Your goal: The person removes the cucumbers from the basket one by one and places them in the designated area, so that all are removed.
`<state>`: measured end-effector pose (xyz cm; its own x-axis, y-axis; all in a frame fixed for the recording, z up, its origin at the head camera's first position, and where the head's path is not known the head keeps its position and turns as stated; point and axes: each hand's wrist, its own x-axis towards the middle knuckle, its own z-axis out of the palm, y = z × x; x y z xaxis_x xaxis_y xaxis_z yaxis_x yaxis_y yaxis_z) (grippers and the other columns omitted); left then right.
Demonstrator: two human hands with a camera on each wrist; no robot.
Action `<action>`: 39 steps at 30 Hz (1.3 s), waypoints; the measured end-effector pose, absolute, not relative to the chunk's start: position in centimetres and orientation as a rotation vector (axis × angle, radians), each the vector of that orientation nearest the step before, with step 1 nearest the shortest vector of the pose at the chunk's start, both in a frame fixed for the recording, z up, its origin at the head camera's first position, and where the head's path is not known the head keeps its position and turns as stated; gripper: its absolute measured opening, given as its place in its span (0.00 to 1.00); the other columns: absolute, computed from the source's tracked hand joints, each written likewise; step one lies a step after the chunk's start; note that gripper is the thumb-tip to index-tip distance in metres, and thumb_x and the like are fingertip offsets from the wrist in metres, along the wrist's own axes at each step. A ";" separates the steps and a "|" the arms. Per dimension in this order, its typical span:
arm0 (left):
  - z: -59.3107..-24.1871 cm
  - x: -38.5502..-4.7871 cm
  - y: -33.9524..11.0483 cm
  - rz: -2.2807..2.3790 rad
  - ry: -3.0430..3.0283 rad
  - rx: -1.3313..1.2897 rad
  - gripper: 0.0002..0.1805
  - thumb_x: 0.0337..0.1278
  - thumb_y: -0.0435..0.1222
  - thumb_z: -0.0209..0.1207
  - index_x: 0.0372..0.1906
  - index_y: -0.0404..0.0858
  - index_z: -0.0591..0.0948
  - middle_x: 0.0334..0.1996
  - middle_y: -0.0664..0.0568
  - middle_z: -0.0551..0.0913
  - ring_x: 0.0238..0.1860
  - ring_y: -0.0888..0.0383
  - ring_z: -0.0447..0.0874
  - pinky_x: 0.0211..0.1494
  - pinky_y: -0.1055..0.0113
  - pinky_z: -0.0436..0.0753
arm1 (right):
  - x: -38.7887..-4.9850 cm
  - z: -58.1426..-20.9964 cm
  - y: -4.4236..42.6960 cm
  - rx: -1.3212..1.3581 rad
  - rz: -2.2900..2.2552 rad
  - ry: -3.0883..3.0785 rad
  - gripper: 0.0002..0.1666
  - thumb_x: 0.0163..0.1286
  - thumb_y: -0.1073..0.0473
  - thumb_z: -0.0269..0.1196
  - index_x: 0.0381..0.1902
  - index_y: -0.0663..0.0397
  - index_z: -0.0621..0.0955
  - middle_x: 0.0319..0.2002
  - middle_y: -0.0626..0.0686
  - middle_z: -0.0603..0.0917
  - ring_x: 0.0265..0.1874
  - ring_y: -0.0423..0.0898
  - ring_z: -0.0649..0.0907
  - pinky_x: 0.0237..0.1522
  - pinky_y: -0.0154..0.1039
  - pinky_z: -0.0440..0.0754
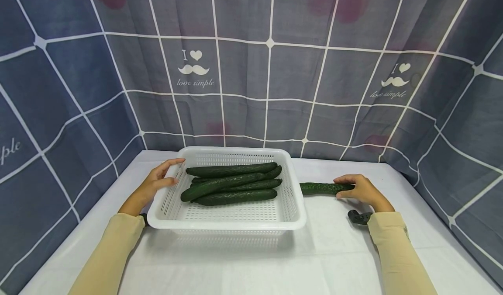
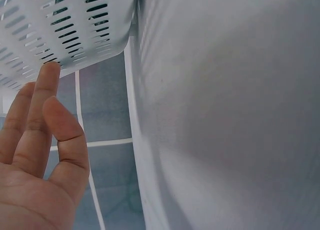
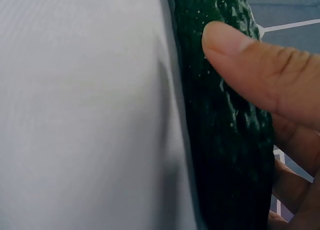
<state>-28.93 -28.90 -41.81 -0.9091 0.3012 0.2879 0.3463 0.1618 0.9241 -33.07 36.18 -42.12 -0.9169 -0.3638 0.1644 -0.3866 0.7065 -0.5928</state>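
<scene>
A white perforated plastic basket (image 1: 228, 225) stands on the white-covered table. Inside it several dark green cucumbers (image 1: 235, 197) lie piled roughly side by side. At the basket's left end is my left hand (image 1: 151, 186), thumb and fingers spread; in the left wrist view its fingertips reach the slotted wall (image 2: 75, 28), though firm contact is hard to tell. To the right of the basket, another cucumber (image 1: 320, 189) lies on the table with its left end beside the basket wall. My right hand (image 1: 363, 193) grips its right end, the thumb (image 3: 227, 40) on the bumpy skin.
A grey-blue curtain (image 1: 243, 72) with white grid lines encloses the table at the back and both sides. White cloth (image 1: 220, 264) covers the tabletop. A black wrist device (image 1: 358, 217) sits at the right sleeve.
</scene>
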 end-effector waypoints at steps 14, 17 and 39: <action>-41.6 -28.7 -28.8 -1.874 -2.347 -0.687 0.34 0.67 0.27 0.56 0.73 0.57 0.79 0.65 0.56 0.76 0.54 0.61 0.80 0.49 0.66 0.85 | -32.7 -40.7 35.2 0.666 1.087 -2.824 0.25 0.72 0.62 0.74 0.62 0.71 0.84 0.59 0.68 0.87 0.61 0.69 0.83 0.64 0.70 0.77; -41.5 -28.6 -28.8 -1.871 -2.352 -0.674 0.33 0.67 0.27 0.56 0.73 0.57 0.79 0.66 0.54 0.75 0.54 0.61 0.80 0.50 0.65 0.85 | -32.6 -40.3 34.9 0.674 1.146 -2.804 0.25 0.73 0.63 0.73 0.63 0.70 0.84 0.60 0.67 0.87 0.61 0.67 0.84 0.65 0.67 0.78; -41.5 -28.5 -28.7 -1.889 -2.362 -0.660 0.33 0.68 0.28 0.56 0.74 0.55 0.78 0.75 0.27 0.64 0.55 0.61 0.79 0.48 0.63 0.87 | -32.2 -38.3 31.9 0.937 1.713 -2.621 0.25 0.74 0.72 0.67 0.65 0.81 0.77 0.56 0.45 0.90 0.54 0.40 0.88 0.55 0.33 0.86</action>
<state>-28.52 -28.72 -41.46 -0.9081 0.2970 0.2951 0.3532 0.1650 0.9209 -32.23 31.89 -38.33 -0.8284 -0.5241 0.1977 -0.3914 0.2891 -0.8736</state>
